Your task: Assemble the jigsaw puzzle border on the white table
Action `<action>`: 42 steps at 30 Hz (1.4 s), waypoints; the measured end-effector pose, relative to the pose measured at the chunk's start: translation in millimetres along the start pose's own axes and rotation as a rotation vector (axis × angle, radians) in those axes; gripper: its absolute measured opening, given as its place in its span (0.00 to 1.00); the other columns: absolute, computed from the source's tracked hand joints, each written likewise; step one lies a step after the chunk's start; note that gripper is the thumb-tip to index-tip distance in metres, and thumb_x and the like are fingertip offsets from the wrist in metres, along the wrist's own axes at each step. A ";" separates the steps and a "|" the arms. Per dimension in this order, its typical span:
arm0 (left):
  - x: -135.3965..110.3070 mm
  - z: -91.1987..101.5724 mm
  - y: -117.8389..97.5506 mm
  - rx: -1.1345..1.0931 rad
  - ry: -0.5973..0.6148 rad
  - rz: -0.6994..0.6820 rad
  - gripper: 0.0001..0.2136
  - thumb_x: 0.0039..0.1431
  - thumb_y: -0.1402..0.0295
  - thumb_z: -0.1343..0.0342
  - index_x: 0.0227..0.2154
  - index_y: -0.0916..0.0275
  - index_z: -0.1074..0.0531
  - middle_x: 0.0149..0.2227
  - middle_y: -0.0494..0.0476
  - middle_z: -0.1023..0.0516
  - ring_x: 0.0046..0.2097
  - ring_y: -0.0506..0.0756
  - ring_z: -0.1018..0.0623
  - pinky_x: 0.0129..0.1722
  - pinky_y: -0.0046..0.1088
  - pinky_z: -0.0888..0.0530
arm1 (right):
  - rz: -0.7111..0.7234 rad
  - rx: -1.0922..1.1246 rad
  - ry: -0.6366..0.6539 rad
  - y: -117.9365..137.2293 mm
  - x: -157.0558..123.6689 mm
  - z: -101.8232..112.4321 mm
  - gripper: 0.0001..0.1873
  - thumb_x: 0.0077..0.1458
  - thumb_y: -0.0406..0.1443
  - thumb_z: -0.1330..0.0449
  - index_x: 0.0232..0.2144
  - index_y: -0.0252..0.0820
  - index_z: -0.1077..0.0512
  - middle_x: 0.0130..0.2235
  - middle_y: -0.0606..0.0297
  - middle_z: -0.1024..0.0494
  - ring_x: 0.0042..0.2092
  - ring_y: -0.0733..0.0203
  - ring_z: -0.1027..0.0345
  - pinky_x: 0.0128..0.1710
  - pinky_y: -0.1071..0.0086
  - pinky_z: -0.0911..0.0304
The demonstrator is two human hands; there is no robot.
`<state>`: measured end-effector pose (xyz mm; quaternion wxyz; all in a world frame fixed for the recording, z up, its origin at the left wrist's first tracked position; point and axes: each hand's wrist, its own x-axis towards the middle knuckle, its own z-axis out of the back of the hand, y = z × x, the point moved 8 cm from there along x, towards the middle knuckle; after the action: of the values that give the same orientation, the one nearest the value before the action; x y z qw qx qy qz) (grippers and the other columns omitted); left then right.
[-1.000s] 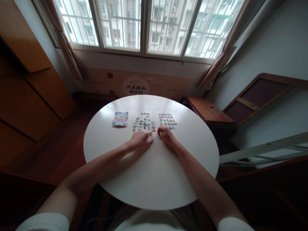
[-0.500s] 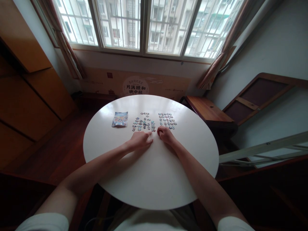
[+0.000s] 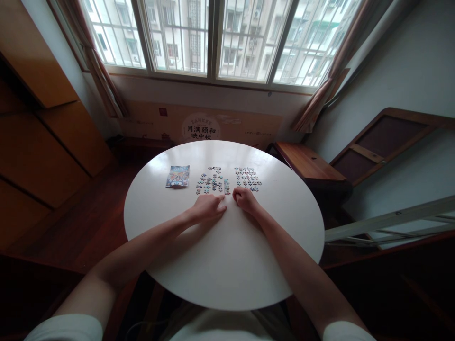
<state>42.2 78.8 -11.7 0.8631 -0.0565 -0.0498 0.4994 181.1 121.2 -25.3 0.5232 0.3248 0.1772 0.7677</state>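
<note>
On the round white table [image 3: 227,265], my left hand [image 3: 208,207] lies with its fingers curled and held together, fingertips pointing right, just below a loose cluster of jigsaw pieces [image 3: 212,182]. My right hand [image 3: 245,199] is balled in a loose fist close beside it, at the near edge of a second group of spread-out pieces [image 3: 248,177]. Whether either hand pinches a piece is hidden. A small printed puzzle packet [image 3: 177,176] lies to the left of the pieces.
A wooden bench or low table [image 3: 307,166] stands at the right of the round table, with a leaning wooden frame [image 3: 384,142] behind it. Wooden cabinets [image 3: 46,137] line the left. A barred window [image 3: 213,38] with curtains fills the far wall.
</note>
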 end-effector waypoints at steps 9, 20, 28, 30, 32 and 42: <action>-0.9 1.1 -0.5 0.014 0.002 0.001 0.24 0.60 0.52 0.54 0.56 0.55 0.33 0.38 0.60 0.20 0.40 0.61 0.21 0.39 0.31 0.31 | 0.004 -0.003 0.004 1.4 0.1 0.4 0.12 0.45 0.26 0.52 0.16 0.40 0.34 0.24 0.66 0.30 0.28 0.65 0.38 0.34 0.73 0.44; -0.4 1.7 -0.9 -0.002 0.004 0.006 0.23 0.60 0.53 0.54 0.55 0.55 0.32 0.38 0.60 0.20 0.41 0.61 0.22 0.39 0.31 0.31 | -0.010 0.001 0.013 3.6 -0.5 1.6 0.12 0.45 0.26 0.52 0.16 0.41 0.34 0.24 0.66 0.30 0.28 0.65 0.38 0.34 0.73 0.44; -0.5 1.8 -1.2 -0.006 -0.003 -0.004 0.23 0.60 0.53 0.54 0.55 0.55 0.32 0.37 0.61 0.20 0.40 0.61 0.21 0.39 0.32 0.30 | -0.004 0.003 0.012 3.2 -0.1 1.1 0.12 0.44 0.27 0.53 0.16 0.41 0.34 0.25 0.65 0.30 0.29 0.64 0.37 0.34 0.73 0.43; -0.5 2.4 -0.6 -0.002 -0.004 -0.002 0.23 0.60 0.53 0.54 0.55 0.55 0.32 0.37 0.60 0.20 0.40 0.61 0.21 0.39 0.32 0.30 | -0.010 0.001 0.015 3.3 -0.2 1.0 0.12 0.44 0.26 0.52 0.16 0.41 0.34 0.24 0.65 0.30 0.29 0.64 0.37 0.34 0.73 0.43; -0.8 2.2 -0.7 -0.003 -0.005 -0.004 0.23 0.60 0.53 0.53 0.55 0.55 0.32 0.37 0.60 0.20 0.40 0.61 0.21 0.38 0.32 0.30 | -0.015 0.000 0.018 3.7 -0.5 1.2 0.12 0.44 0.26 0.52 0.16 0.41 0.34 0.24 0.66 0.30 0.29 0.64 0.38 0.34 0.73 0.43; 11.4 18.4 24.4 -0.145 -0.108 0.067 0.20 0.61 0.54 0.52 0.51 0.55 0.28 0.38 0.57 0.20 0.41 0.58 0.22 0.41 0.30 0.30 | -0.010 0.010 0.014 5.1 -0.6 1.8 0.12 0.43 0.26 0.53 0.16 0.41 0.35 0.24 0.66 0.30 0.28 0.64 0.38 0.34 0.73 0.43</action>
<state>24.4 101.6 3.3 0.8356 -0.0934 -0.1305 0.5254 179.0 118.5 -21.1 0.5240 0.3211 0.1862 0.7666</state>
